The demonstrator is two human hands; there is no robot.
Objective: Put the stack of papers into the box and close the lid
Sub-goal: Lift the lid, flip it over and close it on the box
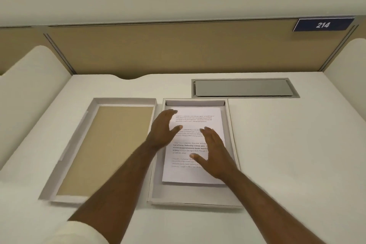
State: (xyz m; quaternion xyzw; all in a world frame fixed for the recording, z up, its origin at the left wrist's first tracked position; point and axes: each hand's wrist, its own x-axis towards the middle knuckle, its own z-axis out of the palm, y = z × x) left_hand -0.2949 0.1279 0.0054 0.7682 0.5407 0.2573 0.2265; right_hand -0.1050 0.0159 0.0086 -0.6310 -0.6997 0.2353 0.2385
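A stack of white printed papers (198, 117) lies flat inside the shallow grey box (231, 130) at the middle of the desk. To its left the lid (103, 150) lies upside down, tan inside with grey walls. My left hand (162, 130) hovers over the box's left wall and the papers' left edge, fingers spread, holding nothing. My right hand (214, 153) is spread flat over the papers' right half, also holding nothing. Whether either palm touches the paper cannot be told.
A grey cable hatch (243, 88) is set into the white desk (297, 154) behind the box. A tan partition (178, 49) with a blue sign "214" (322, 24) closes the back. White curved side panels (29, 85) stand left and right.
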